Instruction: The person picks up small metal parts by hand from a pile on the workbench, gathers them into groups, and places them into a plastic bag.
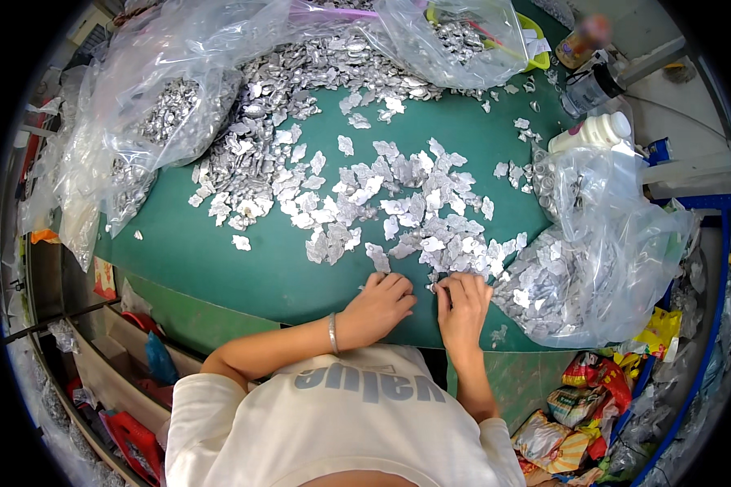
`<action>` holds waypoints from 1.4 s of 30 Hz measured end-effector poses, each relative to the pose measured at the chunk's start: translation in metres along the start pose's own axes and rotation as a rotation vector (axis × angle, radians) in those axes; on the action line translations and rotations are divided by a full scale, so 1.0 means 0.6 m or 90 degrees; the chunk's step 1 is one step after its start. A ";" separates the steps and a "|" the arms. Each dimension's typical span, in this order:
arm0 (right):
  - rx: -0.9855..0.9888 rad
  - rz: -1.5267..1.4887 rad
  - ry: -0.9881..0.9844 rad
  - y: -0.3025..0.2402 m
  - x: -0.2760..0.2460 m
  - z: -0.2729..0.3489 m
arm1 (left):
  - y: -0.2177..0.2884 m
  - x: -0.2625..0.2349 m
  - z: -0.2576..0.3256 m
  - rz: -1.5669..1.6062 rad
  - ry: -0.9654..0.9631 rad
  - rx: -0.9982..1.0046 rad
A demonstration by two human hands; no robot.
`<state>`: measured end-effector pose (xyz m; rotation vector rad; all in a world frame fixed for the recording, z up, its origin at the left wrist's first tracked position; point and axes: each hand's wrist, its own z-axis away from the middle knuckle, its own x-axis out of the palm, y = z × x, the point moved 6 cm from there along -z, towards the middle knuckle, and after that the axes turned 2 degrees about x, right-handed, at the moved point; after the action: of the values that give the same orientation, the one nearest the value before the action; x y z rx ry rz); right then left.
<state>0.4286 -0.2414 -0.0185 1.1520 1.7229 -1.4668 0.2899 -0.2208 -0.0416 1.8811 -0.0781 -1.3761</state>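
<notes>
The right hand (465,305) is hovering low over the near edge of the pile, its thumb and forefinger sitting close together just beside a small silver piece (431,286); whether its grip is pinching that piece, I cannot tell. The left hand (376,308) is curling its fingers inward at the near side, and what its grip is holding, if anything, is hidden. A silver bracelet (332,333) is circling the left wrist. Just beyond the hands, a loose pile of flat silver pieces (443,243) is spreading across the green tabletop (260,284). A thicker heap (252,138) is lying farther off to the left and running along the far side. On the right, a clear bag (633,284) is holding more such pieces, and another plastic bag (179,49) is bulging with them at the far left. A yellow-green basket (538,50) is standing at the far side, with a bag draping over it. A white bottle (593,132) is leaning at the far right, and colourful packets (577,398) are piling up below the tabletop, near right.
</notes>
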 end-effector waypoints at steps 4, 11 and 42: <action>0.036 -0.043 0.078 0.003 -0.008 0.008 | -0.006 -0.020 0.001 0.024 0.088 0.013; 0.012 0.000 -0.020 -0.005 0.004 0.023 | 0.014 -0.014 -0.071 -0.075 0.034 0.069; 0.029 -0.007 0.028 0.028 -0.016 -0.005 | 0.013 -0.012 0.013 -0.020 0.062 0.020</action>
<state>0.4484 -0.2405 -0.0173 1.2079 1.7365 -1.5048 0.2836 -0.2272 -0.0318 1.9809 -0.0218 -1.3088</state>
